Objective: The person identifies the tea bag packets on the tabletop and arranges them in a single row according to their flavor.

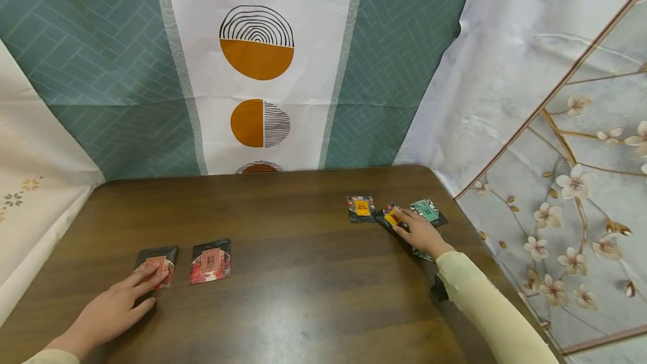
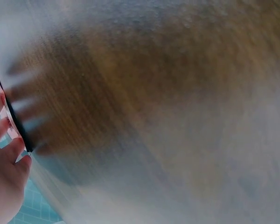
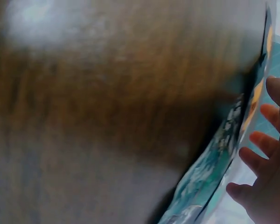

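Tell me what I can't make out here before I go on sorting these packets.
- Print on every packet: too small in the head view, e.g. the yellow-label packet.
- Packet under the right hand: mostly covered by hand and sleeve.
- Left wrist view: table smeared by blur; the packet shows only an edge.
- Right wrist view: blurred; packets cut off by the frame.

The head view is evenly and softly lit, sharp across the table (image 1: 303, 274), with a faint sheen on the wood, weak shadows under the hands, and wide-angle bending at the edges. Both wrist views are heavily blurred, smeared and washed out.
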Available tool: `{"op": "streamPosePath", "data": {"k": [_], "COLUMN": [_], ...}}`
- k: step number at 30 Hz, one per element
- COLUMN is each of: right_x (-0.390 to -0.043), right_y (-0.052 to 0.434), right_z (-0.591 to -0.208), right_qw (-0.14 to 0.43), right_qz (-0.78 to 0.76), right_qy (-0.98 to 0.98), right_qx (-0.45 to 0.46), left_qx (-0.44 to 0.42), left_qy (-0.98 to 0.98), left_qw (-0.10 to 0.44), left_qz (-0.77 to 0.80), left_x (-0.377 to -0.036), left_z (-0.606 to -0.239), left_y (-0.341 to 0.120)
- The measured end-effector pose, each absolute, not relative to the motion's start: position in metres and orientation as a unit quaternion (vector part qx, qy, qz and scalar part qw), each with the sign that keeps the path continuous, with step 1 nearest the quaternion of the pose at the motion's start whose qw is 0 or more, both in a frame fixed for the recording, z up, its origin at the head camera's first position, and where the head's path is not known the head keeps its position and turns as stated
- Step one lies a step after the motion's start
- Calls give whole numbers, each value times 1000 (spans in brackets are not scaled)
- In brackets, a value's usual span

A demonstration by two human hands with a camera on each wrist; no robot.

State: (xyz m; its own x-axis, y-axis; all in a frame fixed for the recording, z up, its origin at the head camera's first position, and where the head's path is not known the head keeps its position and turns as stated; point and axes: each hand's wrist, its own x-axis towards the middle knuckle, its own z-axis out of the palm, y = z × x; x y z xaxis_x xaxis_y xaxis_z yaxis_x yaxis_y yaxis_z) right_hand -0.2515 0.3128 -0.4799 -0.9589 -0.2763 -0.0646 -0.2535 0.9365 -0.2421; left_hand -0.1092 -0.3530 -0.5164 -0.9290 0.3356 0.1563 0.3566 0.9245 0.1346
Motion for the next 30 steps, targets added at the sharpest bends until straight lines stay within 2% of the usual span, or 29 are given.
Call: {"op": "streamPosePath", "data": {"k": [13,17,22,27,30], "right_x": [-255,-256,-248,-237,-228], "right_y": [314,314,316,314,307], "right_z": [-481,-480,-481,-484,-486], "right_qw": [75,73,61,46,46], "right_qz": [-74,-73,-77,-79,-80], "right_qy": [984,984,980,973,967], "right_qx": [-141,-144,-173,-213,-239], "left_qx": [-172,-169,-162,-160,-156], "left_qy": [-980,-980,-982,-983,-984], "left_qw": [64,49,29,40,20], "left_qz": [-77,-87,-94,-81,-89], "left_x": [-109,-109,-109,-110,-110], "left_z": [-514,-509,-508,-511,-511], "left_y": [-351,-349,-349,-350,-351]}}
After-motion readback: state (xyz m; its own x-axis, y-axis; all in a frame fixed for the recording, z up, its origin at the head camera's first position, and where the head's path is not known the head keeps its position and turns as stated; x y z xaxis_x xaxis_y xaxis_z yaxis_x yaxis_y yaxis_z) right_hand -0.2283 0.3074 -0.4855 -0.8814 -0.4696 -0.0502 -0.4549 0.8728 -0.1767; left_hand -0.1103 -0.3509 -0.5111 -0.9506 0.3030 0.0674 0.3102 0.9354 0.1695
